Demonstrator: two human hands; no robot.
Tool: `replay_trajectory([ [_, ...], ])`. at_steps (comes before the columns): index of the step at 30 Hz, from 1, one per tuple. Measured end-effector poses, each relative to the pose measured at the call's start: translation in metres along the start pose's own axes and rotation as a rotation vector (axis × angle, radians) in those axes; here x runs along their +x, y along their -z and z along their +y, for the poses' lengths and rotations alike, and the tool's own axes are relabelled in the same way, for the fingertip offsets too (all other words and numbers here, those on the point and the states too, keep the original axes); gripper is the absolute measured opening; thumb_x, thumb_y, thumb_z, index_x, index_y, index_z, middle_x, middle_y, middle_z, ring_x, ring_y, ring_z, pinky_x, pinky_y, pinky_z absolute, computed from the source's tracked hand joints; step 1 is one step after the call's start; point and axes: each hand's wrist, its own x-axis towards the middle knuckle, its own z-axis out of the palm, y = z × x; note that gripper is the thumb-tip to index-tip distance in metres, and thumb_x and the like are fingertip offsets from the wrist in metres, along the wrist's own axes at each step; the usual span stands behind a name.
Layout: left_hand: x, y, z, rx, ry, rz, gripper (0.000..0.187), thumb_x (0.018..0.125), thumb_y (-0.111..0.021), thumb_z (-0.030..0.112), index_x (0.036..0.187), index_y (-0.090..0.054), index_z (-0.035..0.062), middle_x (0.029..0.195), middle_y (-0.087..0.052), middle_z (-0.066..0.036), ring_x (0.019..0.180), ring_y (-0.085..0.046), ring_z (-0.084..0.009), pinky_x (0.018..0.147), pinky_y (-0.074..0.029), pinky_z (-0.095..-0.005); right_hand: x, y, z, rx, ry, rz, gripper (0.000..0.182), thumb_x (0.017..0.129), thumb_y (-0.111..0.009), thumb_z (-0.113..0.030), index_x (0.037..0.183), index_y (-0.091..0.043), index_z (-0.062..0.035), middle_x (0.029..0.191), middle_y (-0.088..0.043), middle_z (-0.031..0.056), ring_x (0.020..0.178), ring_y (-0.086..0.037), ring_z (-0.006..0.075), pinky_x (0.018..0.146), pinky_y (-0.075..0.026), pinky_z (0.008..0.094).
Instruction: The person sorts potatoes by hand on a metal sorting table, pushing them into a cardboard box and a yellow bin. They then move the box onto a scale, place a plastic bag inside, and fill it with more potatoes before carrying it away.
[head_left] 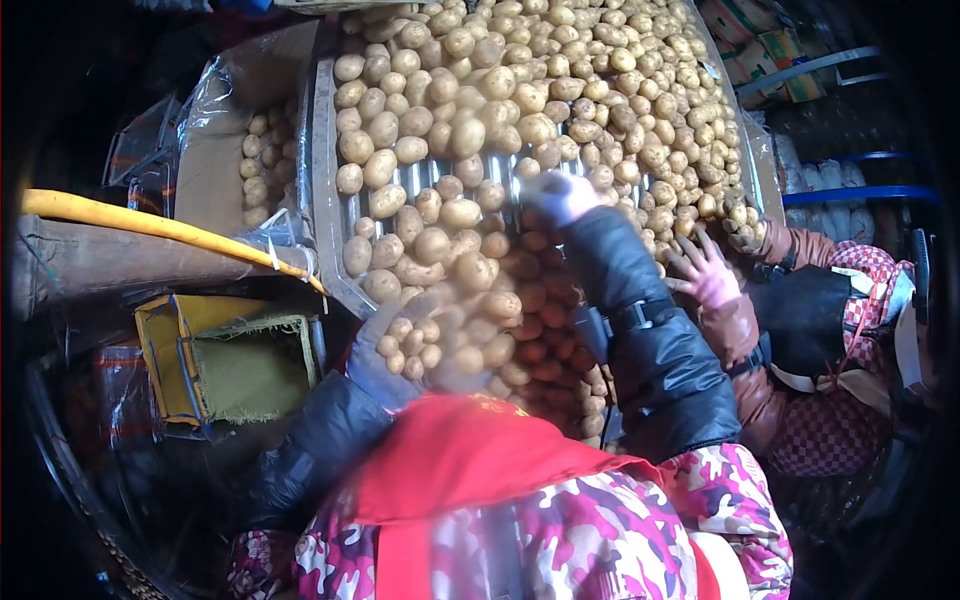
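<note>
Potatoes [460, 213] cover a sloping table with metal rollers [432, 174] showing through the gaps. My left hand [372, 348], in a blue-grey glove, is cupped at the table's near left corner, holding a cluster of small potatoes [412, 345]; a hazy smear hides part of its fingers. Reaching forward over the middle of the rollers is my right hand [562, 197], in a pale glove. Motion blurs its fingers right among the potatoes. Dark padded sleeves cover both my forearms.
Across to the right, a co-worker's gloved hands [708, 275] are at the potatoes. A cardboard box [215, 160] with potatoes stands left of the table. A yellow hose [150, 215] lies along a beam on the left, above a yellow-green open crate [250, 375].
</note>
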Motion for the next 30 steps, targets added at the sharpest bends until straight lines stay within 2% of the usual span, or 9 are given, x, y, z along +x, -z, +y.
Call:
replay_trajectory([
  [7,-0.013,-0.008,0.002,-0.045,-0.023,0.027,0.046,0.100,-0.064,0.041,0.119,-0.066,-0.0009,0.088,-0.061,-0.006,0.065,-0.054,-0.0164,0.055,-0.047,-0.0244,0.002,-0.037,-0.052,-0.540,0.018,-0.131,0.037,0.089,-0.075,-0.034,0.116,-0.078,-0.0076,0.105,-0.078,0.0138,0.095,-0.074,0.0247,0.088,-0.057,0.0384],
  [10,-0.011,0.022,0.008,-0.099,0.034,-0.110,0.039,0.101,-0.054,0.040,0.100,-0.063,0.0020,0.091,-0.063,-0.006,0.070,-0.062,-0.0196,0.069,-0.061,-0.0396,0.011,-0.022,-0.027,-0.422,0.114,-0.262,0.035,0.089,-0.074,-0.034,0.111,-0.077,-0.0064,0.099,-0.075,0.0117,0.090,-0.072,0.0240,0.082,-0.057,0.0384],
  [14,-0.014,0.067,0.001,-0.184,-0.093,-0.199,0.038,0.103,-0.051,0.040,0.111,-0.061,0.0045,0.100,-0.064,-0.007,0.077,-0.064,-0.0234,0.077,-0.061,-0.0439,0.015,-0.011,0.028,1.191,-0.137,-0.308,0.032,0.089,-0.071,-0.035,0.105,-0.072,-0.0073,0.084,-0.065,0.0079,0.079,-0.066,0.0235,0.070,-0.055,0.0370],
  [16,-0.013,0.075,0.003,-0.278,-0.045,-0.137,0.040,0.104,-0.050,0.043,0.115,-0.060,0.0055,0.102,-0.064,-0.008,0.078,-0.064,-0.0254,0.081,-0.061,-0.0461,0.007,-0.006,0.001,0.929,-0.050,-0.052,0.037,0.092,-0.068,-0.038,0.113,-0.068,-0.0077,0.086,-0.064,0.0097,0.081,-0.067,0.0264,0.074,-0.058,0.0400],
  [19,-0.028,0.054,0.012,-0.286,-0.003,-0.131,0.048,0.105,-0.049,0.049,0.122,-0.059,0.0051,0.108,-0.066,-0.009,0.082,-0.064,-0.0269,0.086,-0.060,-0.0503,0.028,-0.024,-0.098,0.002,-0.045,-0.148,0.043,0.090,-0.077,-0.041,0.110,-0.077,-0.0035,0.104,-0.076,0.0092,0.091,-0.071,0.0142,0.075,-0.057,0.0312],
  [21,-0.033,0.058,0.009,-0.389,-0.008,-0.189,0.054,0.106,-0.048,0.052,0.136,-0.056,0.0078,0.119,-0.066,-0.012,0.098,-0.066,-0.0306,0.091,-0.059,-0.0547,0.030,-0.072,-0.134,-0.373,0.303,-0.051,0.033,0.096,-0.070,-0.032,0.117,-0.075,-0.0072,0.107,-0.077,0.0151,0.094,-0.076,0.0283,0.082,-0.059,0.0397],
  [22,-0.037,0.059,0.008,-0.365,-0.035,-0.199,0.054,0.106,-0.048,0.052,0.138,-0.055,0.0095,0.121,-0.066,-0.013,0.103,-0.066,-0.0320,0.092,-0.059,-0.0555,0.025,-0.082,-0.165,-0.265,0.121,-0.221,0.030,0.097,-0.066,-0.026,0.121,-0.073,-0.0099,0.112,-0.076,0.0165,0.104,-0.074,0.0356,0.089,-0.058,0.0446],
  [24,-0.046,0.057,0.010,-0.309,-0.090,-0.220,0.054,0.107,-0.046,0.053,0.143,-0.054,0.0128,0.126,-0.065,-0.014,0.112,-0.065,-0.0348,0.094,-0.058,-0.0572,0.044,-0.132,-0.158,-0.837,0.407,-0.127,0.031,0.096,-0.064,-0.023,0.124,-0.073,-0.0113,0.119,-0.074,0.0165,0.112,-0.071,0.0355,0.094,-0.056,0.0442],
  [30,-0.069,0.071,0.005,-0.295,-0.122,0.011,0.049,0.108,-0.046,0.052,0.140,-0.057,0.0172,0.123,-0.067,-0.012,0.114,-0.067,-0.0357,0.092,-0.059,-0.0582,0.041,-0.148,-0.206,-1.116,0.446,-0.377,0.037,0.089,-0.072,-0.028,0.121,-0.077,-0.0100,0.124,-0.072,0.0178,0.117,-0.068,0.0350,0.101,-0.052,0.0446],
])
